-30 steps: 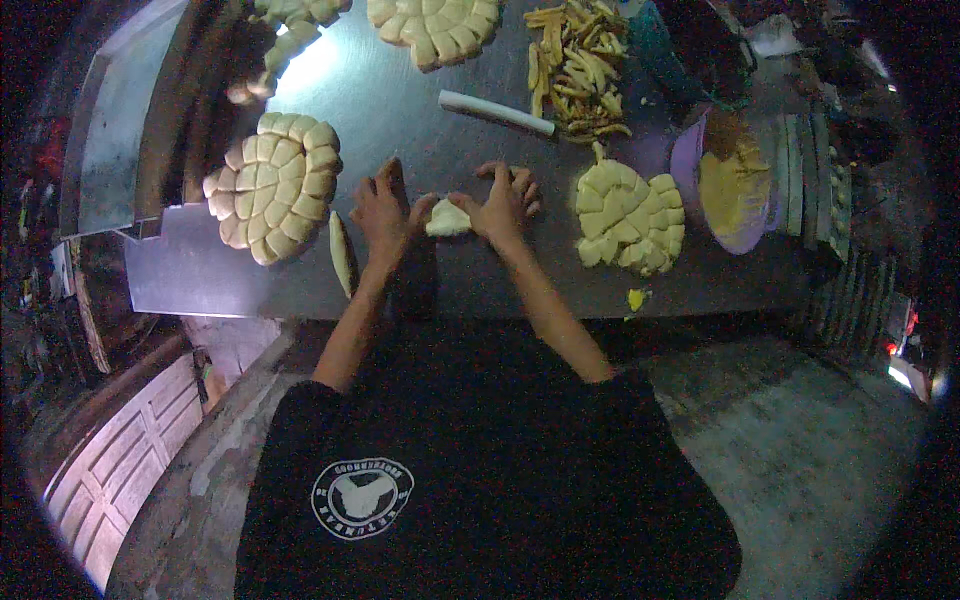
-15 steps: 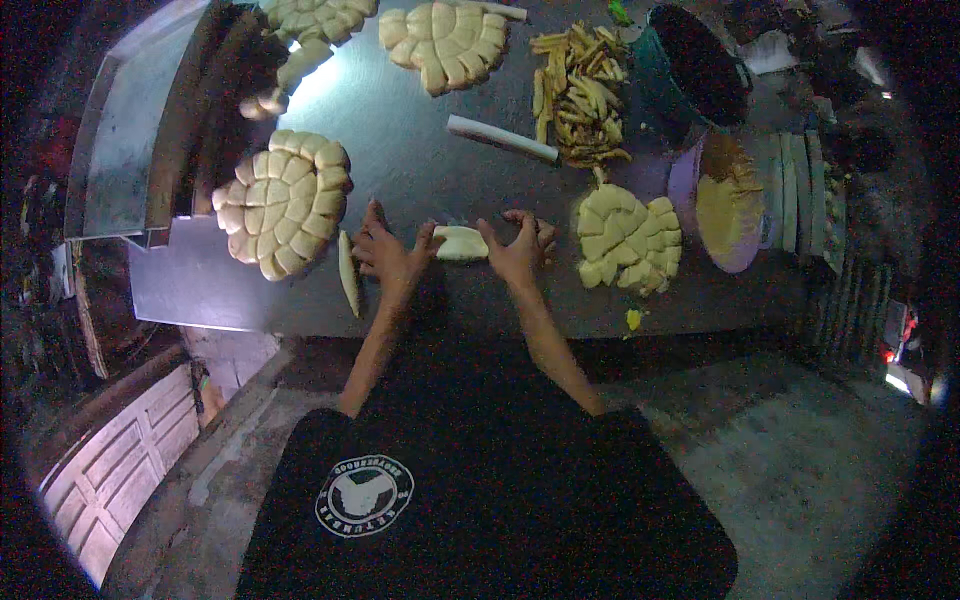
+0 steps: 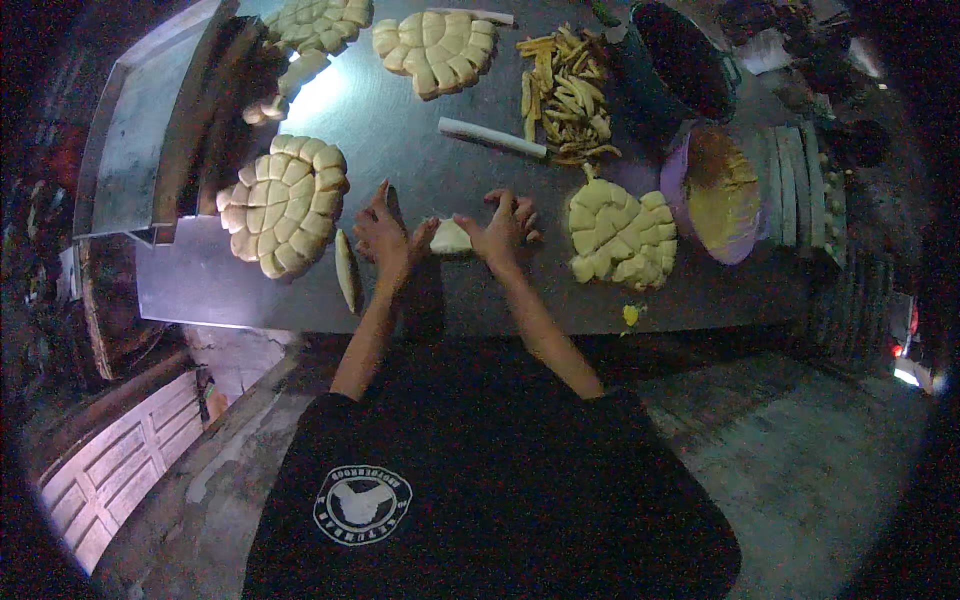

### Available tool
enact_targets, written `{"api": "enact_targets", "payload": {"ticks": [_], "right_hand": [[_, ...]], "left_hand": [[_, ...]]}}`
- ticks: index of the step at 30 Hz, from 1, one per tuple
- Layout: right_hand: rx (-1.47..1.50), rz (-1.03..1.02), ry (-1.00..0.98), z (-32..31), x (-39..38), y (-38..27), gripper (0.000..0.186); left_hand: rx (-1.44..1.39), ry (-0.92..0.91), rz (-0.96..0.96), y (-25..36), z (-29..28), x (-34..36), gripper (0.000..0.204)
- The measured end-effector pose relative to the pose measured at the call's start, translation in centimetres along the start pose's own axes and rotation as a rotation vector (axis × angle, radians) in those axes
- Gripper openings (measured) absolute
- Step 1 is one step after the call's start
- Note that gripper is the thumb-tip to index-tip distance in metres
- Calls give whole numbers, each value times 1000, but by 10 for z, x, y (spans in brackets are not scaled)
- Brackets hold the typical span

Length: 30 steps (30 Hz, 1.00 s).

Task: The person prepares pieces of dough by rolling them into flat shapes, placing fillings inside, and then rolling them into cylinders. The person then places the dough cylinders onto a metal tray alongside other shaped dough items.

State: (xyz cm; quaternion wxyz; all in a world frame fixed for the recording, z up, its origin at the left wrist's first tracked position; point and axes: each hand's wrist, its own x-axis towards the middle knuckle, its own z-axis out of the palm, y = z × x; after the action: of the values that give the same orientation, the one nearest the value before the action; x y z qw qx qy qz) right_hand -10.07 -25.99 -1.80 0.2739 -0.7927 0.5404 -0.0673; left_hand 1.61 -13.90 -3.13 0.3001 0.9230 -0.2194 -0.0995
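Note:
On the metal table in front of me, a small flat piece of pale dough [image 3: 452, 238] lies between my hands. My left hand [image 3: 388, 235] has its thumb at the dough's left end, with the other fingers spread outward. At the right end is the thumb of my right hand [image 3: 503, 232], its fingers also apart and bent. The thumbs partly cover the dough's ends. A slim rolled strip of dough [image 3: 346, 272] rests just left of my left hand. Farther left sits a mound of cut dough pieces [image 3: 285, 205]; another cut dough mound [image 3: 622, 235] lies to the right.
A white rolling pin [image 3: 492, 137] lies beyond my hands. Behind it are a heap of yellowish strips [image 3: 568, 95] and more cut dough [image 3: 435, 50]. A dark bucket [image 3: 640, 75] and a purple tub [image 3: 676, 185] with yellow residue stand right. A metal tray [image 3: 130, 130] is left.
My hands have come slightly closer together, and the dough between them shows shorter and narrower. The whole view has shifted a little; the other dough stays in place.

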Motion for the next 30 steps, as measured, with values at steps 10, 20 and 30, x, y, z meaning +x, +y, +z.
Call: {"api": "enact_targets", "payload": {"ticks": [10,20,30], "right_hand": [[55,-66,-15,-12,-11,29,62],[-405,-792,155,-45,122,16,32],[-39,-1374,-330,-38,49,8,31]], "left_hand": [[49,-15,-201,-1,-6,-18,102],[4,93,-331,-5,12,-42,101],[242,152,592,-33,-17,-26,37]]}}
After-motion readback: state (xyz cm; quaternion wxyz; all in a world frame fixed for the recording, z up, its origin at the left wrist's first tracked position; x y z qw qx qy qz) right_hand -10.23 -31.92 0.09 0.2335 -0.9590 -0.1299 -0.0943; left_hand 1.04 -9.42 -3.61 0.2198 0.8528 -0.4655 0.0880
